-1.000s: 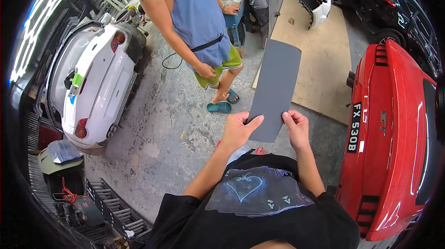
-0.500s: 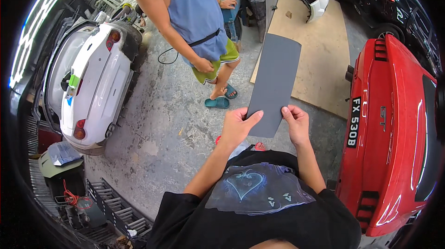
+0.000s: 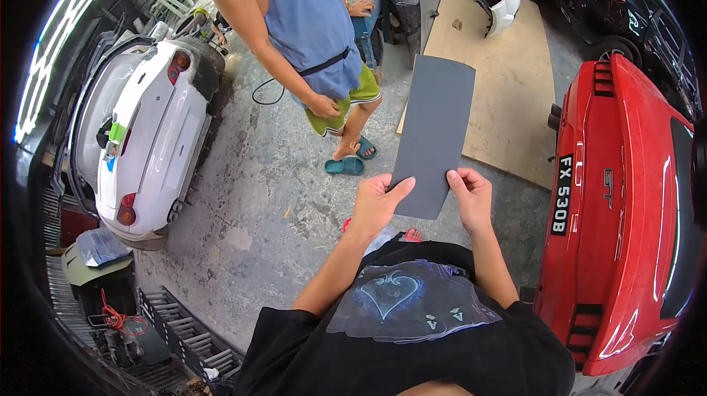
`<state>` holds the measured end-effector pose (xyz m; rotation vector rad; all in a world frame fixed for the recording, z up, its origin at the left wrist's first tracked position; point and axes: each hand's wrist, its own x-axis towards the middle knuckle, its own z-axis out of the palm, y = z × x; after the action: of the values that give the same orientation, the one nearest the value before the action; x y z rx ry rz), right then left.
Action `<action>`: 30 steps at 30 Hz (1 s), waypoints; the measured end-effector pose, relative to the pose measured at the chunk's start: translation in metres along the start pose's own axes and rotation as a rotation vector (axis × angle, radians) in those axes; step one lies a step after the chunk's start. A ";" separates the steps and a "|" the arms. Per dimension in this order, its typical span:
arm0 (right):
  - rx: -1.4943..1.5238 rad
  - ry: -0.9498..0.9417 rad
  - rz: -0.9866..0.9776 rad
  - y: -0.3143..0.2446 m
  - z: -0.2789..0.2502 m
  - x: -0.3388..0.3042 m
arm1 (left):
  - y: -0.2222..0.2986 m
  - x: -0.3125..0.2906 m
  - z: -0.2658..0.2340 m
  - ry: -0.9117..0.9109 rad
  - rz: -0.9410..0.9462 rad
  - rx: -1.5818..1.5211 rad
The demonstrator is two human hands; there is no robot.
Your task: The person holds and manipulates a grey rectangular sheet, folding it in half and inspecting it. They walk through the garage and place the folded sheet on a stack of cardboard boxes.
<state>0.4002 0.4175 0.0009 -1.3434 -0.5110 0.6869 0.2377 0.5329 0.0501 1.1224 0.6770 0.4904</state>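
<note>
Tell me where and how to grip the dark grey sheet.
I'd take the dark grey sheet by both long edges near its lower end, coming from the near side: it is thin and long, with that end nearest. The left hand and right hand hold it there.

"Where is there lettering?"
"White characters on a black plate, on the red car; dark letters form a badge near it."
"And the black shirt?"
"Two small pale marks; beside them, a blue spade-like outline."
</note>
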 end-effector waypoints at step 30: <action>-0.052 -0.091 0.040 0.007 -0.009 -0.004 | -0.009 -0.002 0.009 0.071 0.054 -0.029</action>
<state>0.4029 0.4093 -0.0072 -1.3785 -0.5796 0.7750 0.2429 0.5224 0.0447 1.1029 0.7003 0.5868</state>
